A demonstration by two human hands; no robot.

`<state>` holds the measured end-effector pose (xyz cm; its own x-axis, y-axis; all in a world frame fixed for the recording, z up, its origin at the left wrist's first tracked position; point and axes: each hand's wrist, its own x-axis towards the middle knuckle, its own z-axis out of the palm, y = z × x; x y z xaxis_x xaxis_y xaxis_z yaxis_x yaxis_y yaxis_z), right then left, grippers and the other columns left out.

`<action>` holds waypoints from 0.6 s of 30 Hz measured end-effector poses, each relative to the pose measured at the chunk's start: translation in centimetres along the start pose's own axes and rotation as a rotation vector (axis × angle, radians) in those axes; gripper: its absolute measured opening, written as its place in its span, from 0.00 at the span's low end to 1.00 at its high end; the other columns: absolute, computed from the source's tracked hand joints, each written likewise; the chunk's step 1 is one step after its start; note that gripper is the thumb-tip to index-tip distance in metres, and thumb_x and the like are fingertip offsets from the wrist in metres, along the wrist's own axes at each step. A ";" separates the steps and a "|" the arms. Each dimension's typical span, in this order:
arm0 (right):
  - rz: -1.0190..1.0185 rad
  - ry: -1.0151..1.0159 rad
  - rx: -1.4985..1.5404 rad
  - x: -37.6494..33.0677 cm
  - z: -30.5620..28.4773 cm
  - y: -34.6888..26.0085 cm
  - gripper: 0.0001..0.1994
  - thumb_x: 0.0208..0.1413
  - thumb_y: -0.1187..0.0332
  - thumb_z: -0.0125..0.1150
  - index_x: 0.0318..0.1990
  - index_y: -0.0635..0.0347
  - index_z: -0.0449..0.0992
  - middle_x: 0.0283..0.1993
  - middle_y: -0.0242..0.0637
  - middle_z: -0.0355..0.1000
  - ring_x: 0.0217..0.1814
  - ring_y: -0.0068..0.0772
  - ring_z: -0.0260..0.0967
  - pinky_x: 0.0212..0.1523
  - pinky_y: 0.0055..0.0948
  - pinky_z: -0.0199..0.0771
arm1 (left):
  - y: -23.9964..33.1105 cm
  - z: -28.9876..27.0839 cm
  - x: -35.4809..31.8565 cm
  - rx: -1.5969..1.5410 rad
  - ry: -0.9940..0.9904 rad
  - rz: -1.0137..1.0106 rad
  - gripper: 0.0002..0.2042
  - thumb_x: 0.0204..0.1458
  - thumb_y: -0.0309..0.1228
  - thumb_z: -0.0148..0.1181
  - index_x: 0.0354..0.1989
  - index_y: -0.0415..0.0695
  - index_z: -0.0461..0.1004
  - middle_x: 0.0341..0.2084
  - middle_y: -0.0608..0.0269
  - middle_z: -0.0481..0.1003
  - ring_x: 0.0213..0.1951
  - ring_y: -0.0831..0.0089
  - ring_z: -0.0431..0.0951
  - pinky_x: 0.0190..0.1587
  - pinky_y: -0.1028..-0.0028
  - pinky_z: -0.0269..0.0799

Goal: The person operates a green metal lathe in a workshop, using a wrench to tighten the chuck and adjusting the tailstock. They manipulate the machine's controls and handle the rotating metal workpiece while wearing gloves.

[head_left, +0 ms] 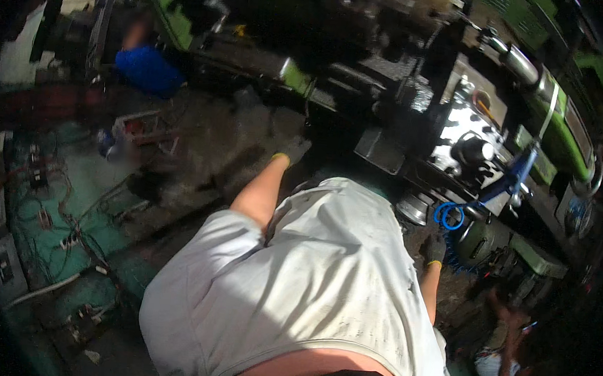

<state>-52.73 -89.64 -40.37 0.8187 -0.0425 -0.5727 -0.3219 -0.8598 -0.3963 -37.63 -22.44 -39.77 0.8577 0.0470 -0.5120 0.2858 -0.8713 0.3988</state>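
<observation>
My left hand (294, 150), in a dark grey glove with a yellow cuff, reaches forward beside the dark front of a machine tool. It is blurred in shadow, so its fingers and anything in them cannot be made out. Low at my right side is my right hand (435, 249), gloved the same way, near a round metal handwheel-like part (414, 208). Its fingers are too dark to read. A shiny metal block with a round knob (473, 150) sits on the machine's carriage. Next to that lies a blue air gun (516, 171) with a blue coiled hose (449, 216).
A green machine body with a metal cylinder (521, 65) extends along the upper right. A person in blue (149, 71) is at the far left, another person (502, 363) at the lower right. Cables and a power strip (69, 241) lie on the green floor at left.
</observation>
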 end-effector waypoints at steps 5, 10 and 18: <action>-0.362 0.058 -0.537 -1.4 -0.9 -0.9 0.07 0.50 0.67 0.63 0.35 0.57 0.79 0.26 0.42 0.75 0.32 0.50 0.74 0.34 0.46 0.74 | -0.2 -0.2 5.3 -0.527 0.275 -0.386 0.33 0.63 0.59 0.48 0.61 0.39 0.72 0.63 0.42 0.71 0.62 0.42 0.72 0.63 0.54 0.67; 0.465 0.026 0.105 -6.0 -2.2 -3.1 0.20 0.64 0.53 0.58 0.47 0.65 0.78 0.45 0.60 0.77 0.45 0.62 0.71 0.47 0.49 0.70 | -3.4 5.3 11.8 -0.878 0.339 -0.528 0.30 0.65 0.55 0.45 0.62 0.41 0.71 0.62 0.44 0.72 0.62 0.43 0.73 0.63 0.54 0.68; 0.514 0.130 0.403 -10.0 -1.3 -0.7 0.12 0.61 0.64 0.63 0.45 0.63 0.77 0.33 0.42 0.74 0.32 0.42 0.70 0.33 0.41 0.69 | -4.1 9.4 15.2 -0.721 0.135 -0.815 0.26 0.68 0.49 0.40 0.65 0.47 0.71 0.62 0.46 0.73 0.61 0.44 0.73 0.62 0.52 0.69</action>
<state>-60.09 -89.28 -33.44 0.5564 -0.4787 -0.6791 -0.8183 -0.4575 -0.3480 -29.79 -22.75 -56.31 0.3246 0.5707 -0.7543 0.9337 -0.0659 0.3519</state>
